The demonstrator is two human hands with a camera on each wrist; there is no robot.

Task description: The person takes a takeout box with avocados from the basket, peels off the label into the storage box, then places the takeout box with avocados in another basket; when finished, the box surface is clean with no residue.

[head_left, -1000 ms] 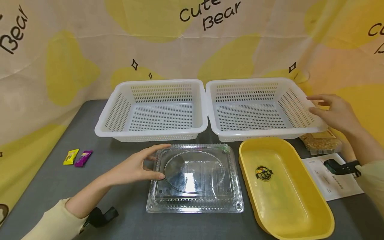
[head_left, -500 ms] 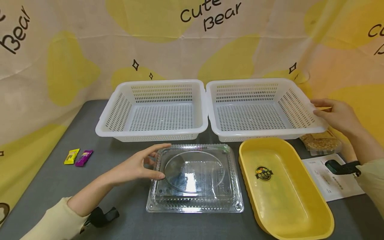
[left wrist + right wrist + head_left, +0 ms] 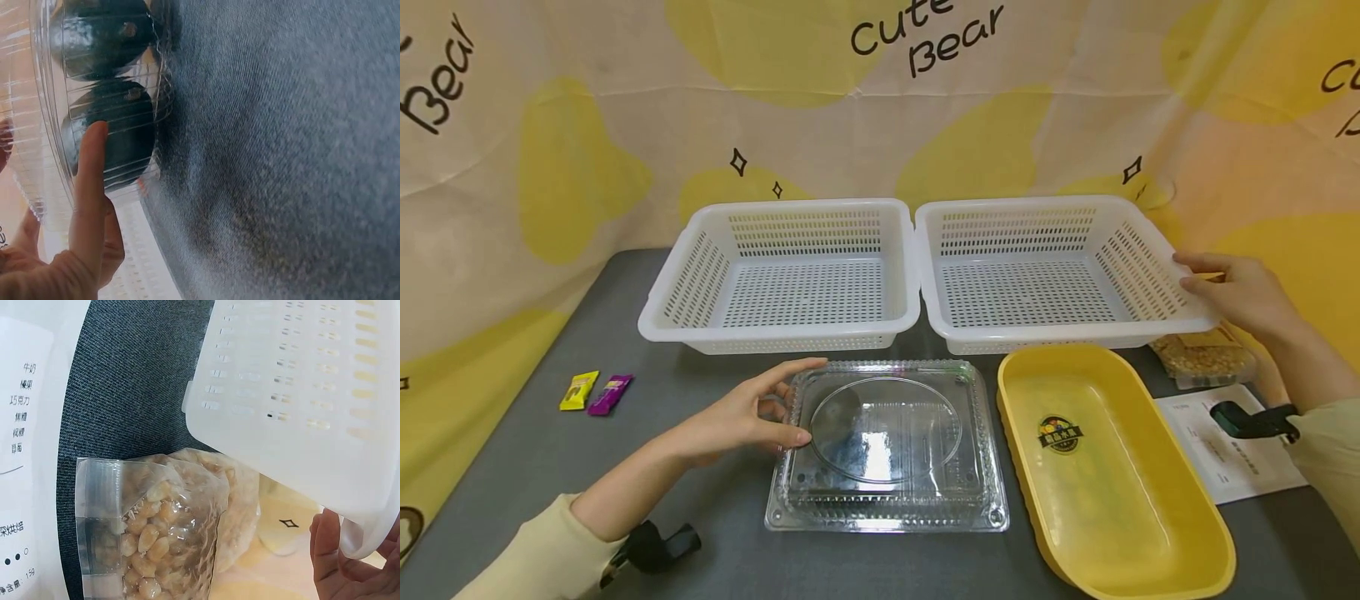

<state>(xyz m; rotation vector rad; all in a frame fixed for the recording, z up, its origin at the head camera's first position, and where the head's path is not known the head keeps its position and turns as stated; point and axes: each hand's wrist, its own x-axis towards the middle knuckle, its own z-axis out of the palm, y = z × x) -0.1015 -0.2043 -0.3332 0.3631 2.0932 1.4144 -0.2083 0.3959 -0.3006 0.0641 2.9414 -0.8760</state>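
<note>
In the head view a clear plastic clamshell box (image 3: 880,433) lies in front, middle of the table. My left hand (image 3: 741,421) rests on its left side, thumb on the lid and one finger reaching to the far corner. The left wrist view shows a finger against the side wall, with dark green round things (image 3: 103,34) visible through the plastic. To the right, my right hand (image 3: 1247,296) holds the rim of the right white basket (image 3: 1045,325). In the right wrist view, the fingers (image 3: 328,540) curl at the basket's rim; part of the hand falls outside that view.
A second white basket (image 3: 782,333) stands left of the first. Right of the box is a yellow tray (image 3: 1120,467). Farther right lie a bag of corn-like kernels (image 3: 1206,358) and a printed white packet (image 3: 1225,450). Yellow (image 3: 578,392) and purple (image 3: 610,396) sachets lie at left.
My right hand has shifted slightly down along the basket's rim. The left hand, the box, the baskets and the tray look unchanged.
</note>
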